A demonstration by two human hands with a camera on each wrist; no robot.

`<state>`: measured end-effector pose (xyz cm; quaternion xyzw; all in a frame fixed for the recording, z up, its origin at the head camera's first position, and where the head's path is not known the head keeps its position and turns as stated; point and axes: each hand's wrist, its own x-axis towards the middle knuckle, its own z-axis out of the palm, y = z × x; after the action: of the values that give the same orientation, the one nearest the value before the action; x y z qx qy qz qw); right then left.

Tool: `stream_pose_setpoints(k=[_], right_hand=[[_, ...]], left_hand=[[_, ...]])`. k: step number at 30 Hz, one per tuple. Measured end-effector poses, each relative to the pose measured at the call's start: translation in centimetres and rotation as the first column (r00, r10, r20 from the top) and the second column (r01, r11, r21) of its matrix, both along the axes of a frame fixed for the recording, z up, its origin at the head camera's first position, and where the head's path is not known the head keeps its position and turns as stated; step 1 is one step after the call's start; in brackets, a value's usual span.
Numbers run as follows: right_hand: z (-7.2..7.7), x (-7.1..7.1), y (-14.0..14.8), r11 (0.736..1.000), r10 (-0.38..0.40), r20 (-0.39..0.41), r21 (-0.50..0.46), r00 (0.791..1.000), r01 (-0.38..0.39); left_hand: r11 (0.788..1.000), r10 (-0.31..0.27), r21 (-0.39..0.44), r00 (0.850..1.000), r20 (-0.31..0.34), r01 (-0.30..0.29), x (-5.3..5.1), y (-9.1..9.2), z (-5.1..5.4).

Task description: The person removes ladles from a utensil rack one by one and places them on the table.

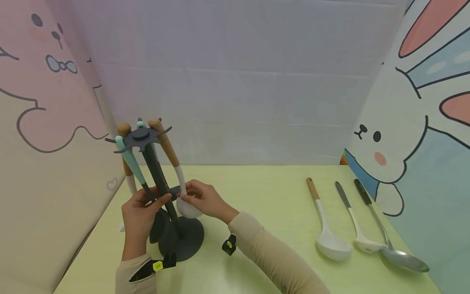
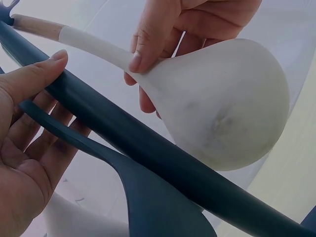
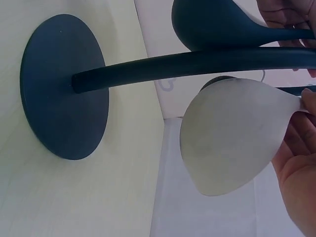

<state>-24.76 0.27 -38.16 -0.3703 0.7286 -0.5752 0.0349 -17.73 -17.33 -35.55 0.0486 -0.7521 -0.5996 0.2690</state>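
Observation:
A dark utensil stand (image 1: 141, 139) with a hooked top and round base carries several hanging utensils. My left hand (image 1: 141, 212) grips its post (image 2: 113, 116), thumb across the front and fingers behind, beside a dark ladle (image 2: 153, 202) with a mint handle (image 1: 130, 159). At the post's right side, my right hand (image 1: 207, 198) pinches the neck of a white ladle (image 2: 227, 103). This ladle's wooden handle (image 1: 169, 149) reaches up to a hook, and its bowl (image 3: 237, 138) hangs above the base. Whether its handle sits fully on the hook cannot be told.
On the table's right side lie a white ladle with a wooden handle (image 1: 332, 245), a smaller white ladle with a grey handle (image 1: 367, 244) and a metal spoon with a black handle (image 1: 404, 259). The stand's base (image 3: 64, 89) rests on the pale green table (image 1: 257, 179). Printed cloth walls surround it.

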Motion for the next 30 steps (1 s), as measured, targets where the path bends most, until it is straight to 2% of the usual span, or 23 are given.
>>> stream_pose_setpoints(k=[4,8,12,18,23,30], right_hand=[[-0.2,-0.2,0.1,1.0,-0.008,0.011,0.01,1.0,0.008],[-0.3,-0.3,0.2,1.0,-0.019,0.001,0.0,1.0,0.019],[-0.5,-0.3,0.3,0.999,-0.04,-0.046,-0.036,0.998,0.038],[-1.0,-0.6,0.3,0.992,-0.085,-0.118,-0.108,0.989,0.072],[-1.2,-0.8,0.5,0.984,-0.128,-0.115,-0.137,0.985,0.112],[-1.0,-1.1,0.5,0.978,-0.162,-0.124,-0.151,0.979,0.143]], left_hand=[[1.0,0.004,0.012,1.0,0.012,-0.004,0.1,-0.1,0.0],[1.0,0.002,0.016,1.0,-0.003,-0.002,0.0,-0.1,-0.1],[1.0,0.0,0.031,1.0,-0.017,0.001,-0.1,-0.1,-0.2],[0.999,-0.003,0.045,1.0,-0.002,0.004,-0.2,0.0,-0.2],[0.998,-0.023,0.065,1.0,-0.015,0.024,-0.2,0.0,-0.1],[0.999,-0.004,0.052,1.0,-0.001,0.004,-0.2,-0.1,-0.1]])
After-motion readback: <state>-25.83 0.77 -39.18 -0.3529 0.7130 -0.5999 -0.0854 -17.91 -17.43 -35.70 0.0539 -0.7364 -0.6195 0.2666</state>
